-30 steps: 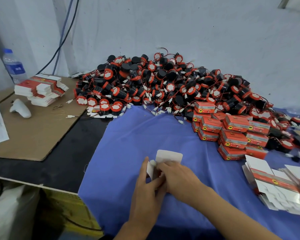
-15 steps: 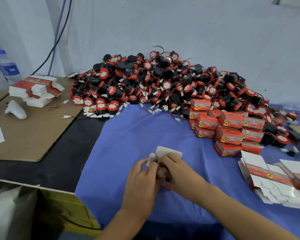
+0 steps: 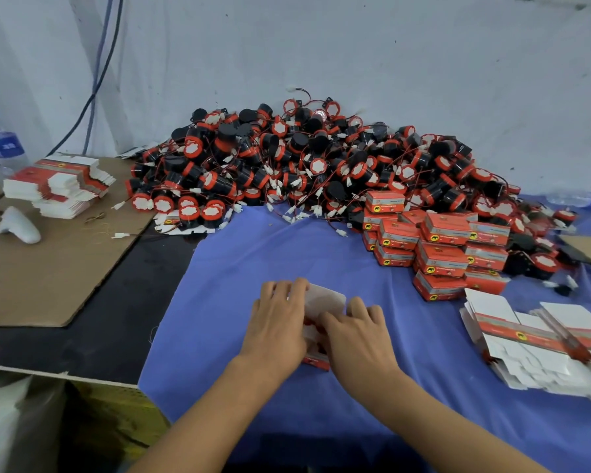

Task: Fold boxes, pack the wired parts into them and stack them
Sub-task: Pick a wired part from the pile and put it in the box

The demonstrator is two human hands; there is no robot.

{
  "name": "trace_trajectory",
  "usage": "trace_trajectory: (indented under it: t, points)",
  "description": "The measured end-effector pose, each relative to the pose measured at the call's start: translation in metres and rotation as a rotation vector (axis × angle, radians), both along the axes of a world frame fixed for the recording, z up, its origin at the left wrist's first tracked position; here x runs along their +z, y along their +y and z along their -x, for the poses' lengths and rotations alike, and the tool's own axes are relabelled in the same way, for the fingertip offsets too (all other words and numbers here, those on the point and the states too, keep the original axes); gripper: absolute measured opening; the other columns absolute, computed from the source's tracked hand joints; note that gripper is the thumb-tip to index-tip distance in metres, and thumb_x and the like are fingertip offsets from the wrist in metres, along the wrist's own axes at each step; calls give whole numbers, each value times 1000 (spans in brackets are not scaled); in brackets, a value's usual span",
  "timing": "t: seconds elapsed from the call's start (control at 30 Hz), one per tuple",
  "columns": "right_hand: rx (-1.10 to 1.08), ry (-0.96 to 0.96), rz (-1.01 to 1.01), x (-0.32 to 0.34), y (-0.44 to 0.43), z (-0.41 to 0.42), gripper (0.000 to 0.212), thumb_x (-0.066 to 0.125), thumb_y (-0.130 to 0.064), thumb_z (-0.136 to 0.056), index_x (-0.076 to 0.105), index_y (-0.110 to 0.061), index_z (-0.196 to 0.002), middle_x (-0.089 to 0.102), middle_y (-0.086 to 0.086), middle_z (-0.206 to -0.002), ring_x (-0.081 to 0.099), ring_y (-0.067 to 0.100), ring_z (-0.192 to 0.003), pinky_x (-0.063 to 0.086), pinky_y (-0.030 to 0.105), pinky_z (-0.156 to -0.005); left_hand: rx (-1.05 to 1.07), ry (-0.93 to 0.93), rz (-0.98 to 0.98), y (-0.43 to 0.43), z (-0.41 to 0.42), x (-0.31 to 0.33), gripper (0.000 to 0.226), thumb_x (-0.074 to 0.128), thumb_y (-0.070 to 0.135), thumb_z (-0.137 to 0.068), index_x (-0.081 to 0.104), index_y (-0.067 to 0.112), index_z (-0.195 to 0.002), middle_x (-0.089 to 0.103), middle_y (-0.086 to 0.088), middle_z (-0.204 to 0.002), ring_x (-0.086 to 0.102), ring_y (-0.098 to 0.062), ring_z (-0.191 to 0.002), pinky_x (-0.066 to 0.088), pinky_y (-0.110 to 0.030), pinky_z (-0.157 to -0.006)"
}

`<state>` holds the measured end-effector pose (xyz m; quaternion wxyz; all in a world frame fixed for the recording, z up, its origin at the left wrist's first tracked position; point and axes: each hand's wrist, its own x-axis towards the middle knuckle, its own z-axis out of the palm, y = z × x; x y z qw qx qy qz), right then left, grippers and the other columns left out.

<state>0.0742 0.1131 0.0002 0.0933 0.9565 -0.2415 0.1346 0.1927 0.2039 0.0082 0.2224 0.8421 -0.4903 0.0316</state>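
A small red and white carton (image 3: 323, 302) lies on the blue cloth (image 3: 253, 254) between both hands, its white flap sticking up toward the far side. My left hand (image 3: 278, 322) covers its left part with fingers curled over the flap edge. My right hand (image 3: 357, 336) grips its right side, thumb against the card. A big heap of black and red wired parts (image 3: 304, 162) fills the back of the table. Closed red boxes (image 3: 437, 247) are stacked at the right. Flat box blanks (image 3: 539, 343) lie fanned out at the near right.
Brown cardboard (image 3: 48, 268) covers the left of the table, carrying a second pile of flat blanks (image 3: 58, 186) and a white handheld tool (image 3: 17, 225). A water bottle (image 3: 0, 141) stands at the far left against the wall. The table's front edge drops off at the near left.
My left hand has slid up over the carton's left side and flap, and my right hand has shifted right along it. The carton now shows a red bottom edge.
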Motion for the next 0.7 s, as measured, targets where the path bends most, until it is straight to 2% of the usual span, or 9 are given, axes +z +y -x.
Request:
trace_trajectory:
  t: [0.1,0.17,0.27,0.33,0.43,0.5,0.6,0.67,0.7]
  points:
    - [-31,-15,-11,-7,1,1,28,84,-25,-63,71,-32,-87,64,-9,-87,53,21,-86,41,34,-71,-30,119,49,2,2,-4,57,66,9,-82,36,27,-127,48,4,-117,43,-20,-111,49,-36,-86]
    - [-44,-21,-10,-10,1,1,33,86,-24,-57,72,-30,-86,61,-4,-98,52,24,-90,42,36,-73,-32,151,83,3,3,-6,52,65,6,-83,39,27,-124,46,4,-115,42,-18,-110,49,-34,-85]
    - [-22,29,15,-12,2,2,33,86,-20,-49,68,-27,-75,59,-2,-93,49,25,-87,42,38,-72,-29,182,109,4,2,-8,50,66,10,-86,42,25,-127,44,6,-121,40,-14,-112,48,-29,-88]
    - [-1,34,23,-14,1,3,34,84,-19,-49,67,-28,-77,60,-4,-89,49,24,-84,41,38,-70,-38,142,105,5,0,-9,46,67,17,-87,44,24,-127,47,6,-121,40,-12,-111,45,-26,-89]
    - [-2,26,4,-16,1,3,51,79,-20,-57,67,-31,-106,64,-7,-98,51,25,-90,40,38,-74,-50,-7,23,6,-3,-10,34,60,29,-96,49,21,-128,48,7,-123,43,-13,-114,44,-27,-95]
    - [3,64,-27,-15,2,1,67,75,-20,-65,58,-34,-128,63,-6,-112,51,28,-101,40,40,-83,-44,-71,-29,6,-5,-11,28,54,23,-100,51,20,-127,45,6,-125,44,-14,-116,47,-28,-92]
    - [36,116,-39,-15,1,1,60,64,-20,-80,47,-34,-137,54,-2,-130,39,33,-121,28,46,-101,1,-3,-15,7,-11,-10,26,50,8,-96,56,17,-119,44,4,-124,47,-17,-113,49,-31,-86]
    - [29,130,-45,-13,1,2,58,61,-20,-84,44,-35,-138,51,-2,-135,36,34,-127,20,50,-110,49,106,-7,9,-14,-10,24,50,12,-94,57,17,-116,47,5,-122,51,-20,-112,50,-35,-84]
    - [27,139,-44,-13,1,2,59,60,-20,-84,42,-34,-139,50,-3,-137,34,34,-129,15,52,-113,64,154,-13,9,-15,-11,28,51,14,-94,56,18,-121,47,5,-126,53,-20,-114,51,-36,-85]
